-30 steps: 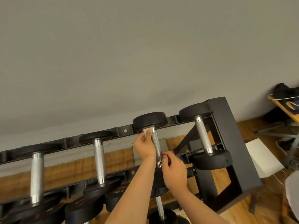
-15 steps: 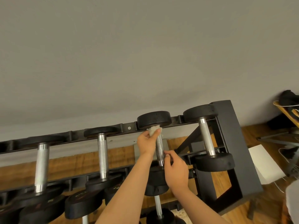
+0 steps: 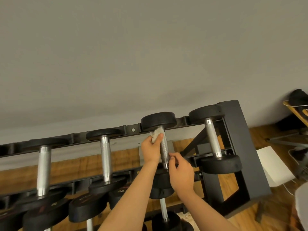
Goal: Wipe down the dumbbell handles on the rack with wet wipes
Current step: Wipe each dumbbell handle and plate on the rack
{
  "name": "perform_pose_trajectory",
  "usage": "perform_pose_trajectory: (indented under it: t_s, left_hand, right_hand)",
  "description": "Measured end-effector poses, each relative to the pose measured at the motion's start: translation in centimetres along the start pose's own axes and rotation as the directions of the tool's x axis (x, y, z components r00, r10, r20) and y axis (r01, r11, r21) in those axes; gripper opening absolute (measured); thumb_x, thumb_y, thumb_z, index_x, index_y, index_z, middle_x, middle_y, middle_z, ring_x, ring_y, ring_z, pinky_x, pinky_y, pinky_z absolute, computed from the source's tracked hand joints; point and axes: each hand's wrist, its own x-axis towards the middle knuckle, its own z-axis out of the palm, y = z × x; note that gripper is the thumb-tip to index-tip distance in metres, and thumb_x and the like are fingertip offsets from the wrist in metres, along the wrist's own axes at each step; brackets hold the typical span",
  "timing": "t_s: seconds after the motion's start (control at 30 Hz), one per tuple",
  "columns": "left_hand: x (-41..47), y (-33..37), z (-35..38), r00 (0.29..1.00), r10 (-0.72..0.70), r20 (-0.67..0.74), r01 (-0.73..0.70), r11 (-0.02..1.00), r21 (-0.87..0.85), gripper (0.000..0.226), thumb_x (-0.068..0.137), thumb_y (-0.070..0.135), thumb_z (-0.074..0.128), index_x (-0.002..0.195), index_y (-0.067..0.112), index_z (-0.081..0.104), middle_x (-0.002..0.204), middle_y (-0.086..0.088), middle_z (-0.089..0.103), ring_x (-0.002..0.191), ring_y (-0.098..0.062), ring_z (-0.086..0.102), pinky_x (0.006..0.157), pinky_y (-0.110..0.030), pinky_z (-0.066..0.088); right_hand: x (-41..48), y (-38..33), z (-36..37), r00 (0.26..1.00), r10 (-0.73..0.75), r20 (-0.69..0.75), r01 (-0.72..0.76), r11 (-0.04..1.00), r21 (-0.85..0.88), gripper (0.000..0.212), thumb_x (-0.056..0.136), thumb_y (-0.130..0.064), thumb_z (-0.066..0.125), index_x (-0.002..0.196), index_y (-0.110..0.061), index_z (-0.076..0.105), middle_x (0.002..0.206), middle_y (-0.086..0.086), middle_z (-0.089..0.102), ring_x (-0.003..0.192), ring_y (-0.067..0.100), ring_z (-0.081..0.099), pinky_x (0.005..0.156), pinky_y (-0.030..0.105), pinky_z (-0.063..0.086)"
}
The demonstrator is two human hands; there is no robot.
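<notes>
A black rack (image 3: 236, 130) carries several dumbbells with black heads and knurled steel handles on its top rail. My left hand (image 3: 150, 150) pinches a crumpled white wet wipe (image 3: 155, 133) against the far end of the third dumbbell's handle (image 3: 164, 150), just under its far head (image 3: 158, 120). My right hand (image 3: 180, 174) grips the near end of that same handle with its fingertips. The dumbbell's near head is mostly hidden behind my arms.
Neighbouring dumbbell handles stand left (image 3: 105, 157) and right (image 3: 213, 137) of the one I hold. More dumbbells (image 3: 86, 209) sit on a lower tier. A grey wall rises behind. On the wooden floor at right lie a white sheet (image 3: 273, 165), cables and a stand.
My left hand has slid the wipe a little farther up the handle toward the far head. The view has shifted slightly; my right hand stays on the near end.
</notes>
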Motion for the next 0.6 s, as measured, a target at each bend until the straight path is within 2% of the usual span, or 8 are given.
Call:
perform_pose_trajectory:
  t_s: [0.07,0.23,0.4,0.5,0.6]
  left_hand:
    - [0.8,0.8,0.3,0.998,-0.028,0.062,0.027,1.0,0.004,0.023,0.091,0.028,0.068,0.096,0.006,0.068,0.088,-0.003,0.068,0.078,-0.009,0.062,0.063,-0.011,0.046]
    - [-1.3,-0.5,0.1,1.0,-0.006,-0.03,0.006,1.0,0.016,0.028,0.094,0.026,0.064,0.071,0.012,0.057,0.068,0.002,0.058,0.062,-0.007,0.054,0.051,-0.007,0.041]
    - [0.5,1.0,0.4,0.999,-0.031,-0.011,0.032,0.998,0.045,0.029,0.094,0.033,0.063,0.078,0.009,0.061,0.074,-0.001,0.062,0.072,-0.013,0.059,0.056,-0.012,0.041]
    - [-0.3,0.0,0.2,0.996,-0.012,-0.084,0.015,0.999,0.033,0.032,0.093,0.033,0.064,0.073,0.009,0.06,0.068,0.0,0.059,0.063,-0.009,0.054,0.054,-0.011,0.04]
    - [-0.4,-0.4,0.1,0.993,-0.021,-0.12,0.02,1.0,-0.012,0.029,0.091,0.031,0.067,0.073,0.009,0.062,0.07,-0.001,0.061,0.064,-0.009,0.055,0.06,-0.019,0.044]
  right_hand:
    - [0.0,0.0,0.0,1.0,-0.005,-0.004,0.005,1.0,0.002,0.022,0.098,-0.026,0.049,0.109,-0.025,0.068,0.075,-0.013,0.066,0.068,0.002,0.061,0.063,0.026,0.054]
    - [0.0,0.1,0.1,1.0,-0.008,-0.006,0.008,1.0,0.001,0.023,0.098,-0.027,0.048,0.11,-0.024,0.068,0.077,-0.013,0.066,0.07,0.001,0.062,0.063,0.025,0.054]
    - [0.0,0.0,0.0,1.0,0.005,-0.012,-0.005,1.0,-0.005,0.024,0.098,-0.028,0.046,0.107,-0.025,0.068,0.074,-0.013,0.065,0.068,0.004,0.061,0.062,0.027,0.052]
    - [0.0,-0.2,0.0,1.0,0.007,-0.012,-0.007,1.0,0.009,0.022,0.098,-0.027,0.048,0.106,-0.024,0.068,0.073,-0.013,0.065,0.067,0.002,0.061,0.061,0.025,0.053]
    - [0.0,-0.2,0.0,1.0,0.002,-0.017,-0.002,1.0,0.001,0.022,0.098,-0.024,0.048,0.106,-0.024,0.069,0.071,-0.012,0.064,0.065,0.003,0.06,0.059,0.025,0.051]
